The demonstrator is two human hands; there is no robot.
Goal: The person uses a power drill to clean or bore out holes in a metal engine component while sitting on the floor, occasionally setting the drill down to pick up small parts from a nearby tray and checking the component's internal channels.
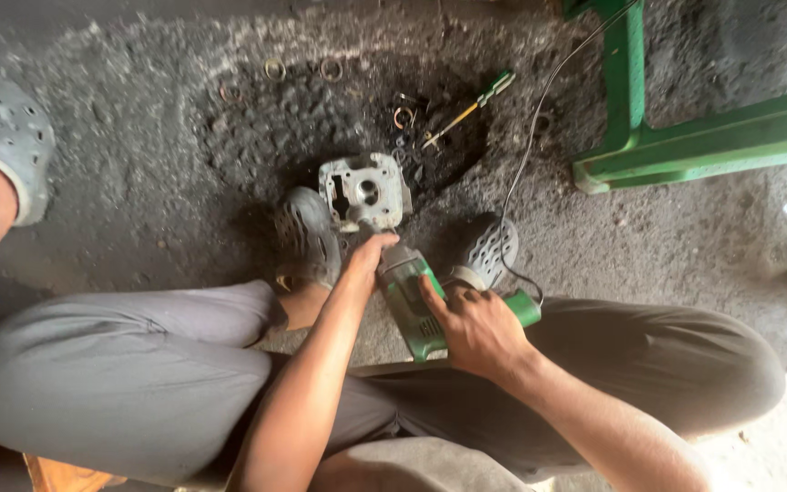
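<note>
Head view: green power tool (416, 310) at frame centre, nose against grey metal casting (364, 191) on the oily floor (138, 182). Right grip (477, 330) wrapped tight around tool body; left grip (363, 262) closed at tool head. Grinding step judged underway; steady pressure needed next. Screwdriver (466, 111) and rings (275, 68) upper centre. No containers visible.

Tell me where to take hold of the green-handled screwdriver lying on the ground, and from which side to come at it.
Grip the screwdriver by its green handle, the thicker end at the upper right. It lies flat on the dark floor, aslant, with the thin shank pointing down-left toward the metal rings. Come from above and from the right, fingers across the handle: that side looks freer, away from the rings and the grey metal casting.
</note>
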